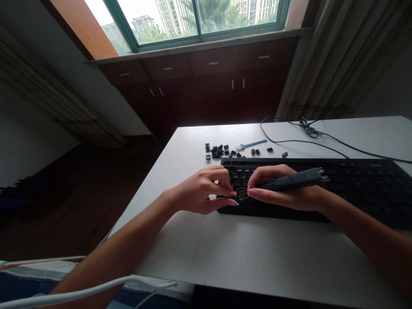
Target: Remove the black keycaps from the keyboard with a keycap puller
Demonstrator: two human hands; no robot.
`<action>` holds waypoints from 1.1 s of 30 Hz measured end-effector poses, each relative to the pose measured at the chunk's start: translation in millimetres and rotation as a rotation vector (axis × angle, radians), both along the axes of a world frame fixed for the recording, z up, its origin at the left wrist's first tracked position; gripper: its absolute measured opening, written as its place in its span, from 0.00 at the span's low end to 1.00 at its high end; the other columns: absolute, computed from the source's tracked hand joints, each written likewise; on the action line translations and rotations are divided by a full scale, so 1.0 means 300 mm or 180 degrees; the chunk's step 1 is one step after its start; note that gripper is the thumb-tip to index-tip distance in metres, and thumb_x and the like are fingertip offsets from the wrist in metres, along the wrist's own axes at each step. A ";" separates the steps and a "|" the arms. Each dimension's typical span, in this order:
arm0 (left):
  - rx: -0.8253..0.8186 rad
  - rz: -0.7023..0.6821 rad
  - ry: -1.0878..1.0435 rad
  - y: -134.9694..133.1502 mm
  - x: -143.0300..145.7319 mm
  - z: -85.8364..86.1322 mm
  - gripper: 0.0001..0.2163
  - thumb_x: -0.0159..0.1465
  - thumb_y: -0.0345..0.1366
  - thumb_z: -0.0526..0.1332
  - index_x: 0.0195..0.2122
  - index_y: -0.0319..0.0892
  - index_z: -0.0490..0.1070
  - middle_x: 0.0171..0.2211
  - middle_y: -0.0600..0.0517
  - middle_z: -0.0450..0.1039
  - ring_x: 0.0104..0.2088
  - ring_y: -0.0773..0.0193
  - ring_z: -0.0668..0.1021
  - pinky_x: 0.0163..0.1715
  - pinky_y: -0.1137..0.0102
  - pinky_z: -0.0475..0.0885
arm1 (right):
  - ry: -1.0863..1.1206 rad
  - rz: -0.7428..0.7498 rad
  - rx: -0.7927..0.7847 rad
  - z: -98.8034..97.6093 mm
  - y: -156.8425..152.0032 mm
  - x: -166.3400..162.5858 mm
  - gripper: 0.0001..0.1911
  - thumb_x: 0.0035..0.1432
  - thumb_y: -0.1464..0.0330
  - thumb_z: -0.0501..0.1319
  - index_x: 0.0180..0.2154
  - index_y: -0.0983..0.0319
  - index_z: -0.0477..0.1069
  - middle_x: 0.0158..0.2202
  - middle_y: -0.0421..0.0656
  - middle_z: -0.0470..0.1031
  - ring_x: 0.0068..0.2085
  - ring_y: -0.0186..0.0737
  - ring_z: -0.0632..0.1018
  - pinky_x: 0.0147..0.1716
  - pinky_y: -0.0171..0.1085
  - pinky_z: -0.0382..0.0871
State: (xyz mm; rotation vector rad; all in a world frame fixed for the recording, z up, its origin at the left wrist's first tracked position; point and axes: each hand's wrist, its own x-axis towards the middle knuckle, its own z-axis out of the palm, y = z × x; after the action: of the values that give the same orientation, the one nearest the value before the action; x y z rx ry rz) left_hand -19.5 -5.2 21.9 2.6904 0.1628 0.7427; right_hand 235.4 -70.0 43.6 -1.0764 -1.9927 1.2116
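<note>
A person sits at a white worktop, both hands busy at the left end of a black keyboard, which stretches away toward three o'clock. The right hand is closed around a dark tool, its thin wire loops reaching to nine o'clock over one key. The left hand meets them there, thumb and fingers nearly together; in the shade, I cannot tell whether it pinches the wire, the key or neither. The work looks partly done: a scatter of loose keycaps lies beyond the keyboard, from eleven to one o'clock of the hands, and the rows near the left end seem stripped in places, though the dim light leaves that uncertain. Most of the board, out to three o'clock, appears to be left, its caps seemingly in place. A blue-handled brush rests at twelve o'clock, apart from the hands; a black cable is bunched between one and two.
</note>
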 end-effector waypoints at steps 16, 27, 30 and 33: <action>0.0377 0.0240 -0.0029 0.016 -0.025 0.021 0.11 0.60 0.42 0.71 0.40 0.43 0.78 0.34 0.49 0.78 0.33 0.64 0.78 0.34 0.67 0.75 | 0.0042 -0.0094 -0.0325 -0.006 0.001 0.009 0.11 0.58 0.59 0.68 0.36 0.61 0.78 0.32 0.43 0.79 0.32 0.38 0.76 0.29 0.34 0.70; -0.0028 0.0045 0.0014 -0.007 -0.005 0.003 0.10 0.61 0.41 0.70 0.37 0.41 0.74 0.34 0.48 0.81 0.35 0.62 0.80 0.37 0.67 0.76 | 0.0109 -0.0579 -0.0358 -0.030 -0.028 -0.051 0.16 0.57 0.55 0.69 0.32 0.60 0.71 0.26 0.38 0.71 0.27 0.33 0.69 0.24 0.31 0.61; -0.0151 0.0005 -0.0009 -0.007 -0.007 0.001 0.08 0.62 0.38 0.69 0.37 0.41 0.74 0.35 0.49 0.81 0.36 0.62 0.80 0.37 0.68 0.76 | -0.0016 -0.0655 -0.0271 -0.036 -0.032 -0.057 0.17 0.58 0.54 0.69 0.31 0.61 0.71 0.25 0.38 0.71 0.26 0.33 0.68 0.23 0.32 0.60; -0.0209 -0.0013 0.0001 -0.009 -0.004 0.005 0.06 0.62 0.36 0.69 0.37 0.41 0.75 0.34 0.49 0.81 0.36 0.63 0.80 0.37 0.69 0.76 | -0.0028 -0.0641 -0.0243 -0.042 -0.037 -0.061 0.19 0.60 0.52 0.65 0.32 0.60 0.70 0.25 0.38 0.71 0.26 0.34 0.69 0.24 0.33 0.61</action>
State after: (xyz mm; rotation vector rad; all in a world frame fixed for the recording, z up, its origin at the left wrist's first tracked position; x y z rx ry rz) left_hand -20.7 -7.9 23.5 2.6280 0.1784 0.7229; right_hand 217.2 -80.9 30.9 -1.2880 -1.8074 1.1845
